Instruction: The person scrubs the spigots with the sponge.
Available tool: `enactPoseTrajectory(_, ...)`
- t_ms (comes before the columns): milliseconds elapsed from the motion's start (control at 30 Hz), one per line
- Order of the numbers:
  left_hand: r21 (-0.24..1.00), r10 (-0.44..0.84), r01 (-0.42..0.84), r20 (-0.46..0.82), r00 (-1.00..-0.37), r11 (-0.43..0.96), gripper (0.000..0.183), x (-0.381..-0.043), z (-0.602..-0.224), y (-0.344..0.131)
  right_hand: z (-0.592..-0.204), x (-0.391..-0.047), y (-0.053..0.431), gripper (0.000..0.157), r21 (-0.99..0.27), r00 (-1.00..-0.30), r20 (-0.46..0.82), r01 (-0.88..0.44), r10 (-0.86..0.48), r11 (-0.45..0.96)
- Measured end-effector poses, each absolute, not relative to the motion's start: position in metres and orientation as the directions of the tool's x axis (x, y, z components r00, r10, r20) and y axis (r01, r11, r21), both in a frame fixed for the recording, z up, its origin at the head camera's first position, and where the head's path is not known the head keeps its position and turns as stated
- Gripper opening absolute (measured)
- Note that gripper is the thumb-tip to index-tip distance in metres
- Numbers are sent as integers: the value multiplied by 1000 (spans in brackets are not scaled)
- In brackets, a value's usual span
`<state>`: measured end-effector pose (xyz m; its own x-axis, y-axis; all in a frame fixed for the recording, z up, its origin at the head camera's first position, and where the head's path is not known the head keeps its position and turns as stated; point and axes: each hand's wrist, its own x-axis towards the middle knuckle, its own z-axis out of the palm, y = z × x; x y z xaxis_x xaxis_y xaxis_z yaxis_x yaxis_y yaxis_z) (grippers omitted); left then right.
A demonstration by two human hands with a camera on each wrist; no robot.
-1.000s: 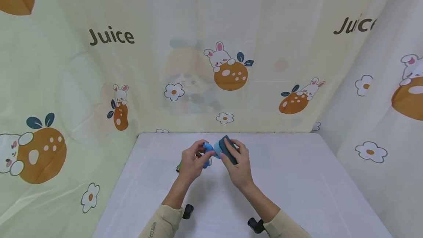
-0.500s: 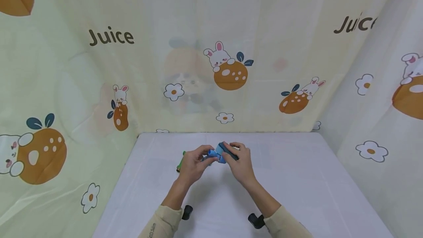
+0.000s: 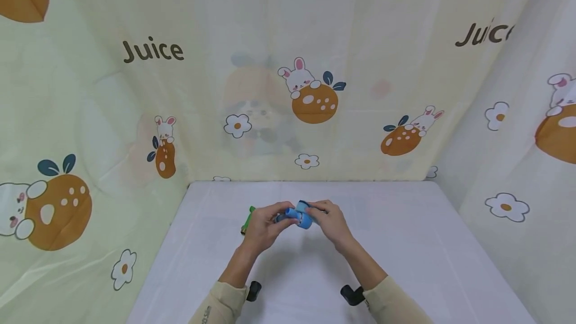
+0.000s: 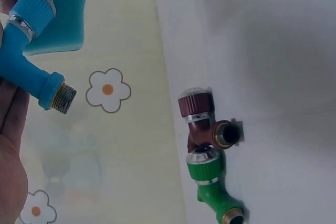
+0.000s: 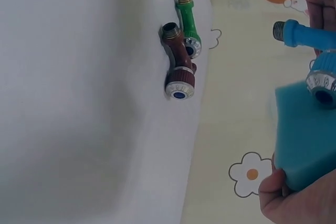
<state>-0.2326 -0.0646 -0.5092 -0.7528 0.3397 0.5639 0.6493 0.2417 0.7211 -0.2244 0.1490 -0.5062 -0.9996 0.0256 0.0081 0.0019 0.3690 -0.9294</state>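
Above the table, my left hand (image 3: 262, 226) grips a blue pipe fitting (image 4: 26, 69) that has a ribbed collar with a silver ring and a threaded brass end. My right hand (image 3: 332, 220) holds a two-tone sponge (image 5: 304, 140), light blue with a darker side, right against the fitting. The left wrist view has the light blue face of the sponge just behind the ribbed collar. In the right wrist view, fingertips curl at the sponge's lower edge, and the collar overlaps its upper part. Much of the fitting's body is hidden by the left hand.
On the white table (image 3: 405, 264), a maroon fitting (image 4: 199, 127) and a green fitting (image 4: 210, 174) lie side by side to the left of the hands. A patterned curtain (image 3: 360, 39) rises behind the table and at both sides.
The sponge has come down and left onto the blue fitting, turning so its light blue side shows. Both hands are lower, and the fitting has tilted and shifted slightly right.
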Motion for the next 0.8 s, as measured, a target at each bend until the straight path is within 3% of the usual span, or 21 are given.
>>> enactPoseTrajectory(200, 750, 332, 634, 559, -760, 188, 21, -234, -508, -65, -509, -225, 156, 42, -955, -995, -100, 98, 8, 282)
enactPoseTrajectory(367, 788, 275, 579, 521, -808, 209, 24, -234, -509, -65, -516, -223, 157, 55, -977, -984, -171, 164, -44, 140)
enactPoseTrajectory(600, 806, 216, 548, 507, -834, 223, 29, -236, -509, -64, -522, -223, 150, 62, -985, -977, -173, 174, -124, 3)
enactPoseTrajectory(800, 798, 154, 518, 495, -855, 308, 31, -237, -506, -63, -523, -217, 142, 54, -995, -997, -50, 44, -64, 95)
